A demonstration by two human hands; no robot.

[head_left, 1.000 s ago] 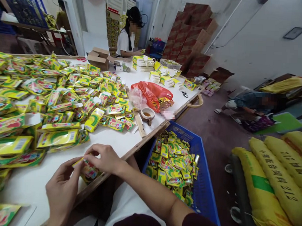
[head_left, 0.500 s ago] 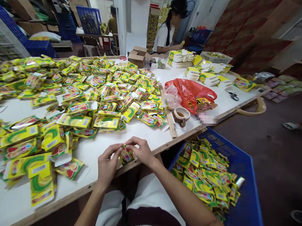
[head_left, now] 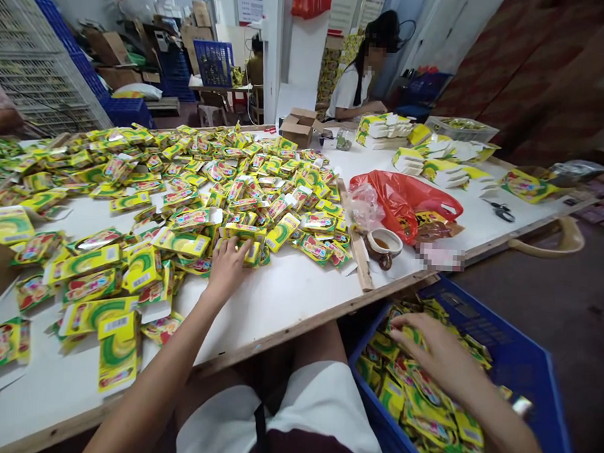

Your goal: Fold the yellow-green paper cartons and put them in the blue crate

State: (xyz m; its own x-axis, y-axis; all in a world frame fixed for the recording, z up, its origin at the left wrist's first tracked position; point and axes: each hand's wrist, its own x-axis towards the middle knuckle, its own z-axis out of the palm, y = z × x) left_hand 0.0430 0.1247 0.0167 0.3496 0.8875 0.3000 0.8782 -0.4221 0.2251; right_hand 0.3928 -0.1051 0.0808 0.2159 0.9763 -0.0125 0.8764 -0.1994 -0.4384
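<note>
Half a second ago both hands met over one small pack at the table edge; now they have parted. My view has swung left too, so more of the heap shows.

The left hand point(head_left: 227, 266) is stretched out to the near edge of the loose cartons point(head_left: 184, 181), its fingers lying over a yellow-green carton point(head_left: 248, 249). I cannot tell whether they have pinched it or only rest on it. The right hand point(head_left: 436, 352) is down in the blue crate point(head_left: 517, 343) beside the table point(head_left: 289, 293), palm down and fingers spread loose over the folded packs point(head_left: 424, 399), gripping nothing that I can make out. The crate stands on the floor, just past the person's right knee and below the table's edge.

The risks, as I judge them:
- The carton under the left fingers overlaps its neighbours, so a drag could bring several along or push them off the near edge.
- With the gaze on the table, the right hand works nearly unwatched and could catch on the crate rim or scatter packs.

Further out, a wooden strip point(head_left: 360, 262) lies beside a small bowl point(head_left: 384, 242) holding brown liquid, near the heap; a careless sweep could tip it. Behind it sit a red bag point(head_left: 408, 194), stacks of flat cartons point(head_left: 425, 162) and scissors point(head_left: 500, 210). A co-worker point(head_left: 358, 89) sits at the far end.
</note>
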